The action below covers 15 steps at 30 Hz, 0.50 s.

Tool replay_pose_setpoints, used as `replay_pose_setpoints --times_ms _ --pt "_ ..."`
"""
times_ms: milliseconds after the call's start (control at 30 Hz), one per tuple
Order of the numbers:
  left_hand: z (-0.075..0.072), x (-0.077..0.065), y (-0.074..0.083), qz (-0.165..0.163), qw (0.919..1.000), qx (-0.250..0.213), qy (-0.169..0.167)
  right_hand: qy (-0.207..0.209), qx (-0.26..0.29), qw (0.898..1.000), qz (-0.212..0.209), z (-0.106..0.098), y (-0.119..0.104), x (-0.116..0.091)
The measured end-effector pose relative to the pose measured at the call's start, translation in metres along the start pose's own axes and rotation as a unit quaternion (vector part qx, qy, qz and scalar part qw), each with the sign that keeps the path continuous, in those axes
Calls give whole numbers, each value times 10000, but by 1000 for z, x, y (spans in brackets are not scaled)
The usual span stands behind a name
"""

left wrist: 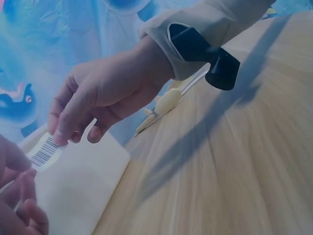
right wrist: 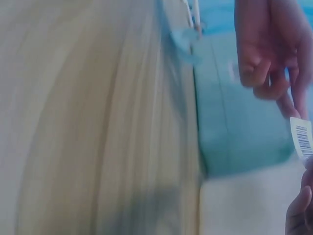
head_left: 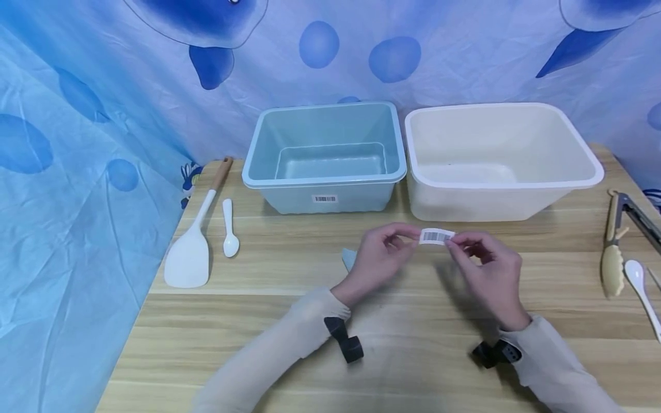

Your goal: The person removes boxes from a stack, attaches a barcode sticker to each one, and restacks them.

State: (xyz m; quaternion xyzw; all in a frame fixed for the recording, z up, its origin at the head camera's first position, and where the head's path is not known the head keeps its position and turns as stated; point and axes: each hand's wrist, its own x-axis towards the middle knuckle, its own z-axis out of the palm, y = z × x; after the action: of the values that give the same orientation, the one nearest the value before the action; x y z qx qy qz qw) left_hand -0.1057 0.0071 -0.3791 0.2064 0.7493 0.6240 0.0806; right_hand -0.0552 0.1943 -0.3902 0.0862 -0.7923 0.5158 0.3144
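Okay, your left hand [head_left: 376, 258] and right hand [head_left: 493, 275] pinch 1 barcode label [head_left: 435, 236] by opposite ends, before the white bin [head_left: 465, 203]; uneven pulling could crease it, a sticky back could cling.

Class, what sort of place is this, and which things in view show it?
Probably a makeshift tabletop workspace: a wooden table holds a light blue tub and a white tub, and a patterned blue cloth hangs behind.
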Motion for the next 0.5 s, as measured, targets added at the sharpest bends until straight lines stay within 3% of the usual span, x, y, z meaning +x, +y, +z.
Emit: replay_pose_setpoints --times_ms 233,500 --pt "29 18 4 -3 9966 216 -790 423 -355 9984 113 -30 25 6" --pt "58 37 5 -45 9932 510 -1043 650 -772 9942 382 -51 48 15"
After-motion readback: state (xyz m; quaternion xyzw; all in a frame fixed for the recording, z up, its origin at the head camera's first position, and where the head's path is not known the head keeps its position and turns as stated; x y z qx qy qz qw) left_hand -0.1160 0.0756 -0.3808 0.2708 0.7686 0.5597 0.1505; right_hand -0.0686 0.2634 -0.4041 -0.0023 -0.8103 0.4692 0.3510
